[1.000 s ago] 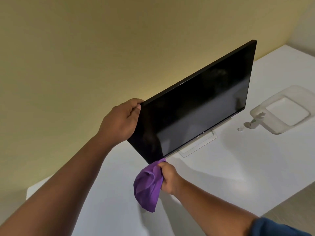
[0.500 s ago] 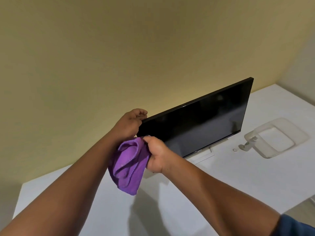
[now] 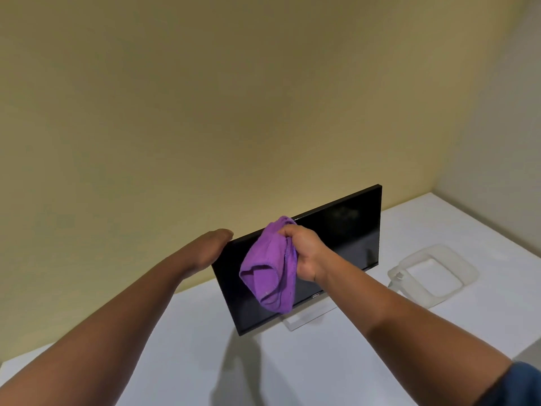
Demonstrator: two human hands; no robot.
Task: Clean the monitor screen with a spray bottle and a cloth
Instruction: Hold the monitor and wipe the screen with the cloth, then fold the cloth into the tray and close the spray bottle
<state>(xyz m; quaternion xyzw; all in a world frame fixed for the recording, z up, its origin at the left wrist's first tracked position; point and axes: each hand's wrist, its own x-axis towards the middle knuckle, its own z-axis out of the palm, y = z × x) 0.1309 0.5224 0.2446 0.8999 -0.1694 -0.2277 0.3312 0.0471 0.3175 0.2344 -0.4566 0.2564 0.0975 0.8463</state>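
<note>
on white desk | monitor (image 3: 336, 244) black, unlit | right grip (image 3: 304, 253) bunches purple cloth (image 3: 268, 273)

A white table (image 3: 366, 370) is carrying everything here, running back to the yellowish wall and into the corner at the right. A black monitor (image 3: 345, 238) is standing on it on a pale flat base (image 3: 310, 317), its screen facing forward and its shadow falling on the tabletop in front. Well to the right, a translucent whitish tray (image 3: 465, 273) is lying flat on the table, with a small spray bottle (image 3: 397, 277) sitting just beside its left edge.
</note>
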